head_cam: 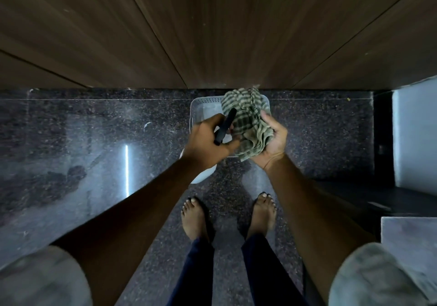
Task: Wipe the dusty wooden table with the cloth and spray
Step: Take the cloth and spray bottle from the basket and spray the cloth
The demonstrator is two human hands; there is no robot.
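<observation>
My left hand [208, 140] is closed around a spray bottle [225, 126]; its black nozzle points up and away, and part of its pale body shows below my wrist. Beside it my right hand [274, 140] grips a bunched green-and-cream checked cloth [248, 118], which the nozzle nearly touches. Both hands hover over a pale plastic basket [201, 107] standing on the floor. The dark brown wooden surface [212, 29] fills the top of the view.
The floor is dark speckled polished stone [94, 140] with a bright light reflection at the left. My bare feet [227, 215] stand just behind the basket. White panels and a dark ledge [413, 140] are at the right.
</observation>
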